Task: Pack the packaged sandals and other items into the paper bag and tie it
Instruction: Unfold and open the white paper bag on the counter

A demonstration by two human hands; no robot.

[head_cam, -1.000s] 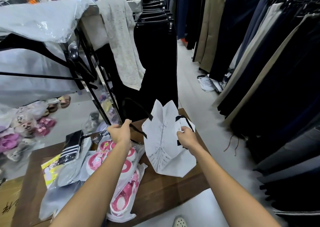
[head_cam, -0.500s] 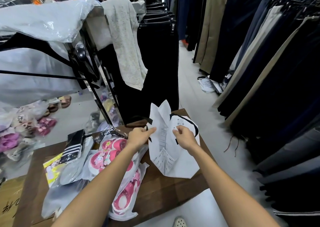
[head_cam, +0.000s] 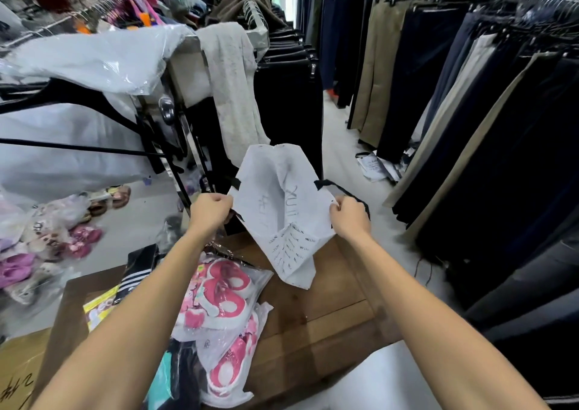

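A white paper bag (head_cam: 283,209) with black ribbon handles hangs in the air above the wooden table (head_cam: 316,318), its mouth spread open toward me. My left hand (head_cam: 210,210) grips its left rim. My right hand (head_cam: 348,217) pinches the right rim beside a black handle. Pink-and-white sandals in clear plastic packaging (head_cam: 224,290) lie on the table under my left forearm, with a second packaged pair (head_cam: 232,359) nearer to me. A black striped packaged item (head_cam: 138,268) and a yellow packet (head_cam: 100,308) lie to their left.
A clothes rack with hangers and plastic-covered garments (head_cam: 94,62) crowds the left. Dark trousers (head_cam: 470,127) hang along the right aisle. Bagged shoes (head_cam: 47,237) lie on the floor at the left, and papers (head_cam: 374,167) lie on the floor ahead.
The bag has been lifted off the table and pulled wider apart. My left hand moved from the black ribbon onto the bag's left rim. The view has tilted upward.
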